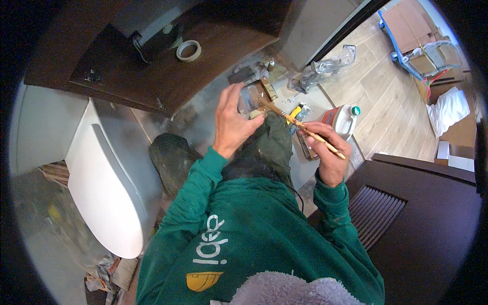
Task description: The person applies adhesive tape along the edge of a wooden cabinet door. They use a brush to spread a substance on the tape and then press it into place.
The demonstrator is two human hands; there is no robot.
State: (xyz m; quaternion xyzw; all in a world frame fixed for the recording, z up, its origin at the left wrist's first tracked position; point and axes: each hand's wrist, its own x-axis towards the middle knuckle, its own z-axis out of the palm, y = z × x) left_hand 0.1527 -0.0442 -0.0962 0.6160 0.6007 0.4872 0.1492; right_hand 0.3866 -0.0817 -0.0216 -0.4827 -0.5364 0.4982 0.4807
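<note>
My left hand [231,122] is closed around a small clear plastic container [248,98], held above my knees. In my right hand [329,151] is a thin paintbrush [314,133] with a worn wooden handle, gripped between thumb and fingers. Its bristle end slants down to the left and reaches the container; whether it touches the contents I cannot tell. Beyond my right knee lies a yellow-handled tool [294,115], partly hidden by the brush. A white jug [346,123] with a green cap and red label stands just past my right hand.
A roll of masking tape [188,51] rests on the dark wooden cabinet [229,40]. The white toilet [104,188] is on my left, a dark door [427,203] with a vent grille on my right. Clear plastic wrapping [328,68] lies by the doorway; a blue cart [401,63] carries cardboard beyond.
</note>
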